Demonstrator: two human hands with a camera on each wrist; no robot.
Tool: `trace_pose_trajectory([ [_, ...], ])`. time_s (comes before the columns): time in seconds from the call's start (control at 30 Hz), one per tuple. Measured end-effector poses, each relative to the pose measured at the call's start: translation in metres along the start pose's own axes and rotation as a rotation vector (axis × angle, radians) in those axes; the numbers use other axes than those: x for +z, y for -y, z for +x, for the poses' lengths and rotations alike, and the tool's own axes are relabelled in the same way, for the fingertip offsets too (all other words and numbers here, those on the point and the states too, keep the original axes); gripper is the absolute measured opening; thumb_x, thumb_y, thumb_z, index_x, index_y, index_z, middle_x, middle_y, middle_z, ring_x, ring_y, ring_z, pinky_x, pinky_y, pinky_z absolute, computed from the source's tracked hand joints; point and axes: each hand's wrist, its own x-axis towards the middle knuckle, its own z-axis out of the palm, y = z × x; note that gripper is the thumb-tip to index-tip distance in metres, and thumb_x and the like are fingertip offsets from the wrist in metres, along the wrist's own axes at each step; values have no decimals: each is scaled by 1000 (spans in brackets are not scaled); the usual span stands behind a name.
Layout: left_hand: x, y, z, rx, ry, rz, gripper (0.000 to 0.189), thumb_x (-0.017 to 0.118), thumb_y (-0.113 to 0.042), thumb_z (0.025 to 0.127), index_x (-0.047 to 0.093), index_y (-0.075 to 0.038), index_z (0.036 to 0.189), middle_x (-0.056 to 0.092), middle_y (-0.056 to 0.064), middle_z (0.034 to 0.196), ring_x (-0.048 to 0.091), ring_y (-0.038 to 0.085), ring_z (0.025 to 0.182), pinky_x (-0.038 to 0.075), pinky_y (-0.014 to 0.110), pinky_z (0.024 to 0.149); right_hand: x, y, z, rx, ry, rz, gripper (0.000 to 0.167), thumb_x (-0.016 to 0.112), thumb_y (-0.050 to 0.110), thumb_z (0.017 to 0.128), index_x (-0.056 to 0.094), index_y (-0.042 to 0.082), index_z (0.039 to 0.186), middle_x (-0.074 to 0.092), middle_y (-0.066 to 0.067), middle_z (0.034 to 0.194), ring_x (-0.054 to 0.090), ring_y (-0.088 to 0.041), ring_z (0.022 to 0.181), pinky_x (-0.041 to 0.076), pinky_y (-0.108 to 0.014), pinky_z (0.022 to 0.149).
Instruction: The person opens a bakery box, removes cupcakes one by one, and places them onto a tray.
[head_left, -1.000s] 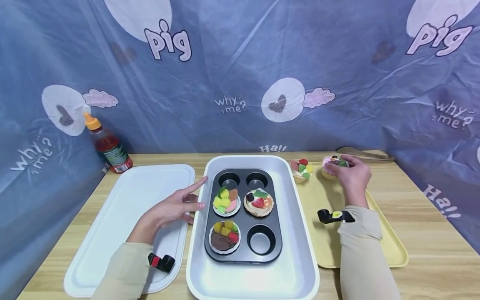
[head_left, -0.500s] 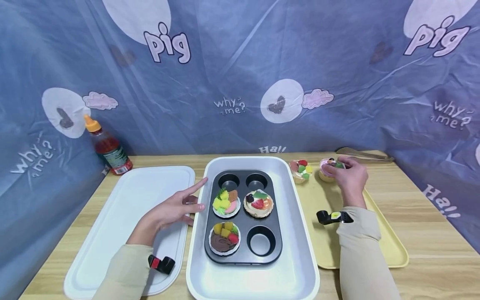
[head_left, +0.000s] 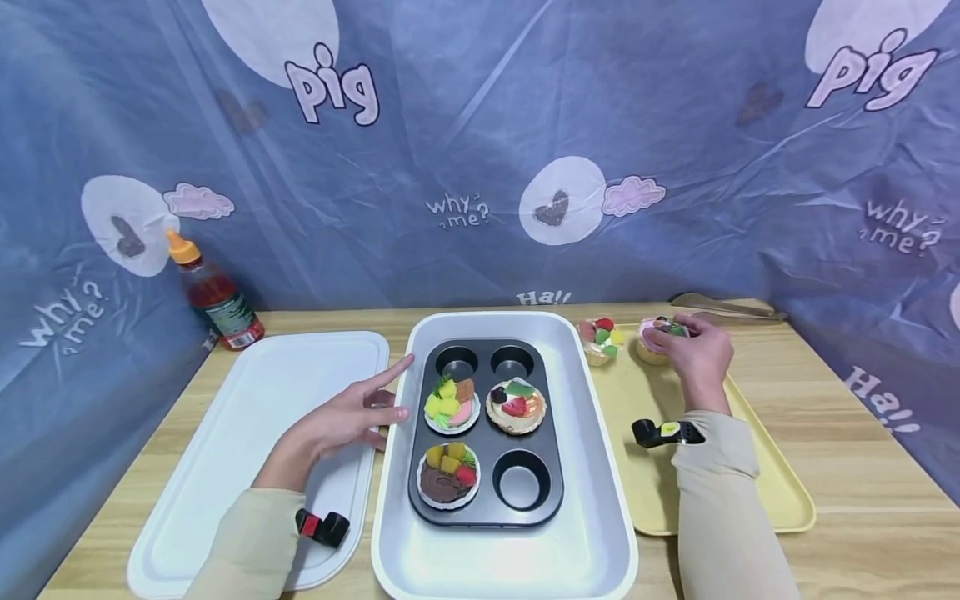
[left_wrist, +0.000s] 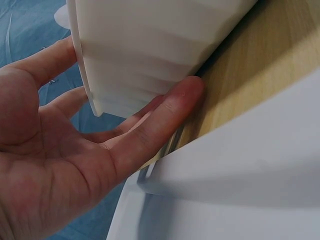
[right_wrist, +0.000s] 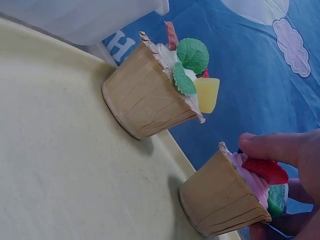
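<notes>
My right hand pinches a cupcake by its top, thumb and fingers around pink cream with red, green and dark toppings. Its tan paper cup stands at the back of the yellow tray. Beside it is another cupcake with cream, green leaves and a yellow cube. My left hand lies against the left side of a deep white tray, its fingers fairly straight, touching rim and outer wall. Inside that tray sits a dark muffin pan with a yellow-topped cupcake, a strawberry-topped one and a chocolate one.
A flat white tray lies on the left, partly under my left arm. Behind it a sauce bottle stands against the blue cloth backdrop. The yellow tray is on the right, with tongs behind it.
My right hand and the pink cupcake have shifted slightly left, towards the other cupcake on the yellow tray. The left hand stays where it was.
</notes>
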Motion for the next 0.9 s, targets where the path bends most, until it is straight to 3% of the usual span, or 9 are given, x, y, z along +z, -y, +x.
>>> trace_pose_trajectory([
  [0.17,-1,1,-1,1,-4,-4,84,68,-23,98,15,-35,162,43,30,136,63,25,106,62,44,79,1,2,-2,3,25,13,72,85,28,80,57,11,144,57,-15,145,55,-26,127,48,-30,102],
  [0.3,-1,1,-1,-2,-9,-6,84,68,-22,97,17,-36,162,44,29,136,63,25,107,62,44,80,0,5,-2,19,44,26,76,84,28,81,52,12,148,52,-15,150,52,-30,134,44,-38,112],
  [0.67,0,-1,1,-14,-24,-11,83,68,-18,97,20,-38,161,48,27,133,65,24,102,62,45,79,-3,7,-1,27,34,3,77,82,31,82,50,12,149,50,-15,151,52,-31,136,45,-38,113],
  [0.9,-1,1,2,-9,-18,-15,82,68,-18,98,19,-37,161,47,27,133,65,24,102,62,45,77,-6,13,-6,5,-27,-16,74,82,31,83,52,11,148,53,-12,149,52,-30,136,43,-39,113],
])
